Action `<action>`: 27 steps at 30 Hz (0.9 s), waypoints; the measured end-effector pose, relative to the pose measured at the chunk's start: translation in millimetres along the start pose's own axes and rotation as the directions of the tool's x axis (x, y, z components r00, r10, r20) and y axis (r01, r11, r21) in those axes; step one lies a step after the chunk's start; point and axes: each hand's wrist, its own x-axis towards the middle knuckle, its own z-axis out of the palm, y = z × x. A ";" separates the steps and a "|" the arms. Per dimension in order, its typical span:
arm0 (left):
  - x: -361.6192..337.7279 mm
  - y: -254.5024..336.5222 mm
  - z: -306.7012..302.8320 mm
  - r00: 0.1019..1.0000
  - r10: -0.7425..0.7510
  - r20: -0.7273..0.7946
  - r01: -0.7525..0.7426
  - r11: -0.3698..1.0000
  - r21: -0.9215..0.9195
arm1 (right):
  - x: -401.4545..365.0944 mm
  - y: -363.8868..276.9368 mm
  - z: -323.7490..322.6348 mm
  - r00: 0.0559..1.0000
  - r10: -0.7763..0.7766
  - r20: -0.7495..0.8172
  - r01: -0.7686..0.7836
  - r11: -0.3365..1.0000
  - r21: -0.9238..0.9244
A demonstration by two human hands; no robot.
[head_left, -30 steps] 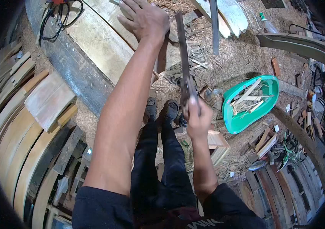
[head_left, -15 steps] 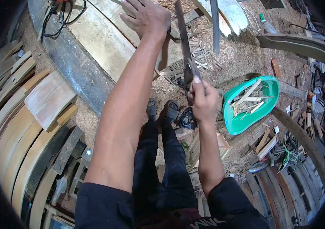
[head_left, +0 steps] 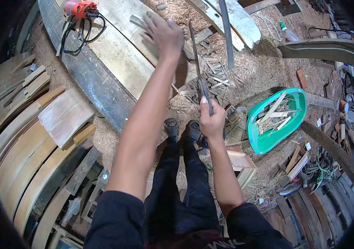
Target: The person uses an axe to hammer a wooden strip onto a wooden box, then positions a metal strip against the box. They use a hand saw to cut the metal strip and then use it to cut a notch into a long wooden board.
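My left hand (head_left: pixel 163 38), fingers spread, is over the pale wooden boards (head_left: pixel 123 50) at top centre; a small grey strip (head_left: pixel 136 20) lies by its fingertips. Whether the palm presses on the wood is not clear. At centre, my right hand (head_left: pixel 212 119) is closed around the lower end of a long dark saw-like blade (head_left: pixel 197 62). The blade points away from me, its narrow edge towards the camera, right of the boards' near end. My fingers hide its handle.
A red power tool (head_left: pixel 79 8) with a black cord sits on the boards at upper left. On the right, a green tub (head_left: pixel 251 135) holds wood scraps. Curved planks (head_left: pixel 40 166) are stacked at left. Two sandalled feet stand on the sawdust-covered floor (head_left: pixel 102 137).
The blade has turned from showing its broad side to nearly edge-on, and my right hand has shifted slightly left and down. The boards and red power tool show further down in view.
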 end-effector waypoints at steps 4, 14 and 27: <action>4.1 -4.4 26.6 0.998 -0.019 -0.060 0.030 0.984 0.176 | -0.1 -4.4 -0.1 1.000 0.003 -0.020 -0.003 1.000 0.001; 8.6 -8.3 30.8 0.995 0.051 -0.088 -0.038 0.990 0.139 | 7.0 -8.9 -9.6 0.992 0.122 0.031 -0.122 0.992 0.004; 7.5 -10.9 33.7 0.995 0.078 -0.065 -0.058 0.964 0.259 | -46.0 1.0 -42.3 0.950 0.305 0.070 -0.313 0.936 0.162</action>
